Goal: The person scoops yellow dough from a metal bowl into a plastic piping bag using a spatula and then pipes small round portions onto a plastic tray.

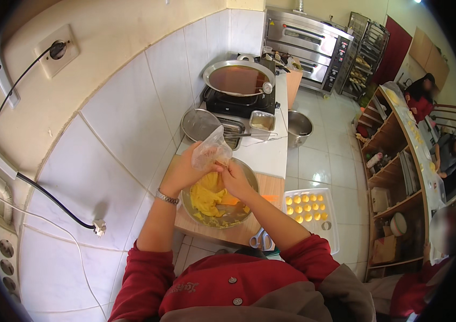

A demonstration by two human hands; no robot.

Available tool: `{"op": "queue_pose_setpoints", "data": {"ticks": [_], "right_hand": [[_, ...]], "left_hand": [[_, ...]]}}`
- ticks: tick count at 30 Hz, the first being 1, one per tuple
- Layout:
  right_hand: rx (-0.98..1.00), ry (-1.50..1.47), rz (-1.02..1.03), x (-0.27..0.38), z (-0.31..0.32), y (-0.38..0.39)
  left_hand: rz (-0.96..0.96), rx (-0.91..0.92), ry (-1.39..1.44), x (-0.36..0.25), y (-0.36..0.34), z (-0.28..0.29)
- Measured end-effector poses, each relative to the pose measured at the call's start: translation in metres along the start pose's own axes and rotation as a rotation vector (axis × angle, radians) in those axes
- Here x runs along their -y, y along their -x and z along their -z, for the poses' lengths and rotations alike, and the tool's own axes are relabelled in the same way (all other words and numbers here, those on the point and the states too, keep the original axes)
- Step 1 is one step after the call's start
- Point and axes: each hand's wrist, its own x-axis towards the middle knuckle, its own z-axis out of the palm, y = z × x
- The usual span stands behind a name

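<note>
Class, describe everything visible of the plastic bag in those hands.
The plastic bag is thin, translucent and crumpled, with cloudy creases. Its loose end spreads upward in the picture; its lower end is gathered between the left hand and right hand, above the metal bowl of yellow mixture. Any contents are unclear.

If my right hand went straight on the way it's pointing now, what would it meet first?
Most likely the crumpled clear plastic bag, which your right hand already seems to touch. Your left hand appears just beyond, though depth between them is unclear in this view.
</note>
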Motion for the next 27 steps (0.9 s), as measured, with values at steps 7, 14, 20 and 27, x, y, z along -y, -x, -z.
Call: {"op": "queue_pose_setpoints", "data": {"ticks": [7, 14, 20, 27], "right_hand": [[-0.082, -0.398, -0.020, 0.001, 0.000, 0.000], [-0.101, 0.034, 0.261, 0.023, 0.016, -0.009], [-0.062, 0.020, 0.083, 0.053, 0.017, -0.002], [0.037, 0.146, 0.046, 0.088, 0.011, -0.005]], "left_hand": [[0.148, -0.134, 0.194, 0.005, 0.013, 0.001], [-0.121, -0.235, -0.241, -0.009, 0.020, -0.005], [-0.008, -0.081, 0.145, 0.006, 0.020, 0.008], [0.079, 0.346, 0.347, 0.012, 0.018, 0.007]]}}
